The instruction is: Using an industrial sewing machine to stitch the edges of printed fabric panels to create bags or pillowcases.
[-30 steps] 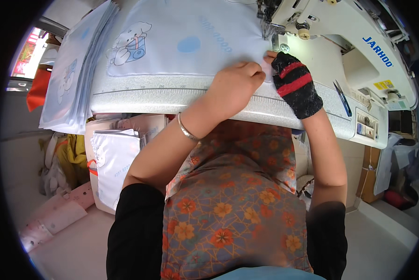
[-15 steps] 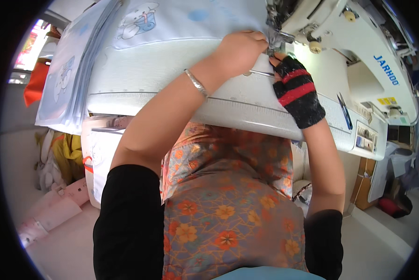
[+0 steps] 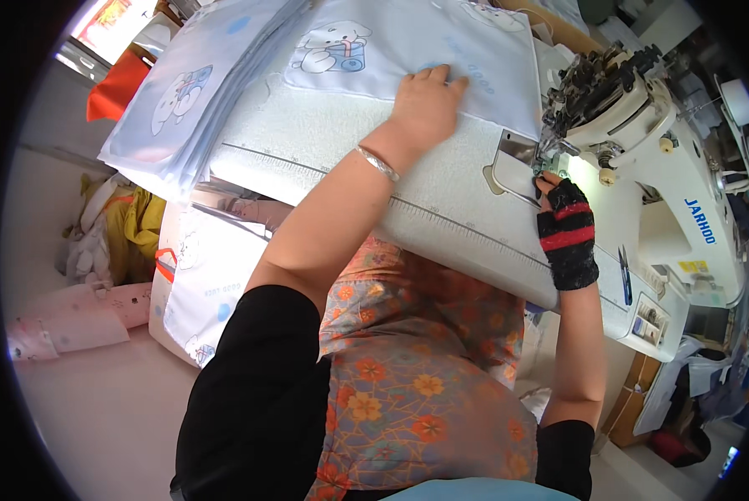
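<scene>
My left hand, with a silver bangle at its wrist, lies palm down with fingers stretched over the near edge of a pale blue cloth printed with a cartoon puppy. The cloth is spread on the sewing machine bed, its right edge close to the needle area. My right hand, in a black fingerless glove with red stripes, is beside the presser foot of the sewing machine. Its bare fingertips are drawn together at the needle plate; what they pinch, if anything, is too small to make out.
A stack of similar printed cloths hangs over the table's left end. Blue thread snips lie right of my gloved hand. Below on the left are another printed cloth, yellow fabric and a pink roll.
My left hand has left the needle area and moved left onto the cloth, its fingers now spread. My right hand stays by the presser foot. The whole view has shifted and turned.
</scene>
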Demonstrator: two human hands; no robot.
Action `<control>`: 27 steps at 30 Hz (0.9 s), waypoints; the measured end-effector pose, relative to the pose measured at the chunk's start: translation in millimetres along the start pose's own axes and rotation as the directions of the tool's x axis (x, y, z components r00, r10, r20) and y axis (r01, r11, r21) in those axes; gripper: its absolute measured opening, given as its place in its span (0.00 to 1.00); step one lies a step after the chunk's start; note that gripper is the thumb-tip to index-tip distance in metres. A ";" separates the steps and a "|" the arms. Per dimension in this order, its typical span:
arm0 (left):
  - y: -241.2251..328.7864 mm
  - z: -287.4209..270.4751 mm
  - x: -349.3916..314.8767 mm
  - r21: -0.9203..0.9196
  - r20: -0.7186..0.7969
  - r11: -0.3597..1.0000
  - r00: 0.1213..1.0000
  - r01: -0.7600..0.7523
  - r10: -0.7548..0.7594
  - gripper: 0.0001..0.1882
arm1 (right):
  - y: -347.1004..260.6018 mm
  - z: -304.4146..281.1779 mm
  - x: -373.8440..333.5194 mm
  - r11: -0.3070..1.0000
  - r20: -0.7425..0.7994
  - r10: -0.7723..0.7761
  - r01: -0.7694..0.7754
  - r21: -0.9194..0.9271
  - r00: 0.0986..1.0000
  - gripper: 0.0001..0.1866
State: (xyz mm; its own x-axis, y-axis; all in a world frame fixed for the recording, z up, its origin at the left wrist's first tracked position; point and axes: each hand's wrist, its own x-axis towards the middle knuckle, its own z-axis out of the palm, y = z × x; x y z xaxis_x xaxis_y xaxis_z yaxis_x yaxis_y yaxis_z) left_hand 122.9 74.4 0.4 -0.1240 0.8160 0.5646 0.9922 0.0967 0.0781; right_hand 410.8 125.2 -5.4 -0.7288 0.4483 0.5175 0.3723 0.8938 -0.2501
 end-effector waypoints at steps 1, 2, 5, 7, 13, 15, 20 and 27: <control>-4.6 -2.3 0.4 0.003 0.108 0.999 0.993 0.038 -0.039 0.22 | 0.9 0.6 0.9 1.000 -0.014 -0.020 0.020 0.004 1.000 0.14; -6.5 -4.8 0.2 0.016 0.073 0.999 0.997 0.032 -0.033 0.22 | 1.8 1.5 2.1 1.000 -0.026 -0.025 0.026 0.012 0.999 0.13; -7.4 -22.8 -12.3 0.043 0.202 0.999 0.979 -0.018 0.009 0.19 | 5.1 3.2 4.0 0.998 -0.053 -0.023 0.025 0.050 0.998 0.11; 2.6 -42.7 -48.7 -0.044 0.289 0.998 0.955 -0.055 0.065 0.23 | 7.5 4.1 1.9 0.996 -0.059 -0.015 0.020 0.087 0.998 0.11; 28.4 -145.0 -261.0 -0.374 0.231 0.918 0.945 -0.135 0.233 0.21 | 28.7 13.0 -6.5 0.994 0.054 0.091 -0.094 0.057 0.994 0.11; 25.3 -163.9 -327.2 -0.301 0.384 0.946 0.923 0.124 0.001 0.23 | 40.9 12.8 -11.1 0.998 0.071 0.006 -0.010 0.062 0.997 0.13; -32.6 -162.3 -451.3 0.049 0.460 0.819 0.715 0.572 -0.527 0.28 | 71.5 20.4 -10.8 0.999 0.152 -0.047 0.049 -0.011 0.987 0.15; -129.2 -139.0 -517.9 0.234 0.246 0.665 0.618 0.710 -0.747 0.23 | 79.3 14.8 -16.4 0.997 0.209 0.015 0.000 -0.071 0.978 0.16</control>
State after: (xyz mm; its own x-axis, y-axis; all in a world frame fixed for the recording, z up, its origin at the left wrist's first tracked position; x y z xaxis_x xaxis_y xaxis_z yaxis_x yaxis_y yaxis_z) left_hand 57.6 -439.8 -187.9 -0.8152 0.5723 0.0889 0.5736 0.7766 0.2603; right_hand 443.8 188.9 -45.8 -0.8270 0.4539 0.3318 0.4121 0.8908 -0.1915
